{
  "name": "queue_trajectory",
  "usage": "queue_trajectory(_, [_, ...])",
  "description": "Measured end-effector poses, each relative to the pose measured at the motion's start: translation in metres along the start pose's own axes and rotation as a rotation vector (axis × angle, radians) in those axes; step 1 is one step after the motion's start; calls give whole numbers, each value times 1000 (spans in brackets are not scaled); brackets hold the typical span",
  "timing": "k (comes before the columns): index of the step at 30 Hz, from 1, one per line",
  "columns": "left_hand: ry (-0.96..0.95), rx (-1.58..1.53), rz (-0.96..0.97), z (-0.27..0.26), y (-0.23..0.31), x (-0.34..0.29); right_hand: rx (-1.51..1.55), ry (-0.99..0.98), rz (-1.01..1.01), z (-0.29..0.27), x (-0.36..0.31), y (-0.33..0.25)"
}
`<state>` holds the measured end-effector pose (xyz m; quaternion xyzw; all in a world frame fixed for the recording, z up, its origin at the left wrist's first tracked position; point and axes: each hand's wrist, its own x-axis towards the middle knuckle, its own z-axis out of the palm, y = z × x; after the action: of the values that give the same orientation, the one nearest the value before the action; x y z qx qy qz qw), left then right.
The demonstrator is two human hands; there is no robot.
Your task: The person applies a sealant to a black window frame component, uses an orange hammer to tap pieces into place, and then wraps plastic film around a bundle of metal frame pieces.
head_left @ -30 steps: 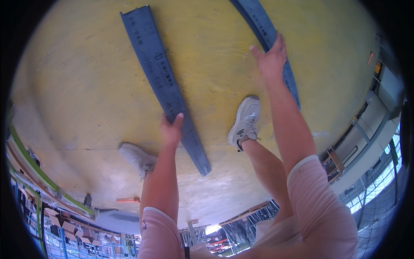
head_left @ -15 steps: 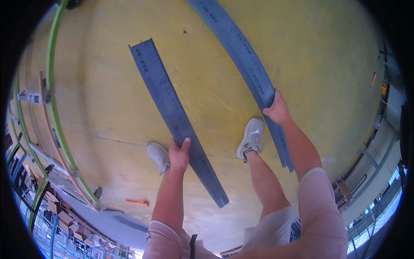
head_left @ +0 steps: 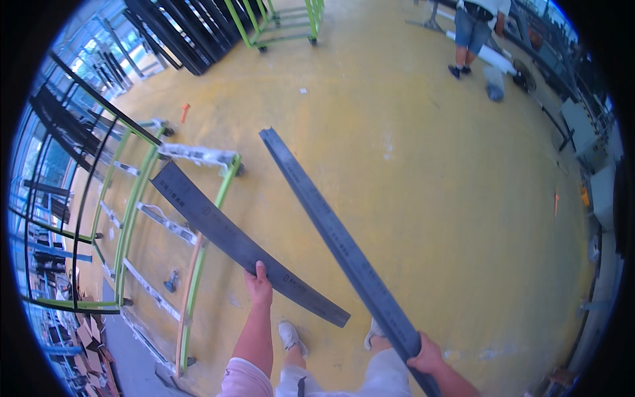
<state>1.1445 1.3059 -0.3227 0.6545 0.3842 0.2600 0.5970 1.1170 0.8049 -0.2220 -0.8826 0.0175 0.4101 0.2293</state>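
Dark-grey short profile [head_left: 218, 228], prob. stiff, lightish, gripped by L hand [head_left: 258, 286] nr mid-length; long profile [head_left: 331, 228] clasped by R hand [head_left: 426, 354] nr its near end; mid-hold balances best. Both over yellow floor [head_left: 463, 231], green cart [head_left: 225, 187] L.

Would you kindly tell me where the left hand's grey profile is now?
In the head view, the grey profile slants mostly left of centre, held in the left hand, its far end in front of the green cart.
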Motion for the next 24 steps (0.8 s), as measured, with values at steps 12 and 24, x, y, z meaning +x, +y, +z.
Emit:
queue_trajectory(12, [129,-505,-92,96,206,-20,-182,65,-497,-232,-93,-82])
queue_trajectory(24, [46,-1017,-453,132,273,77,-425,-46,-452,-316,-24,-261])
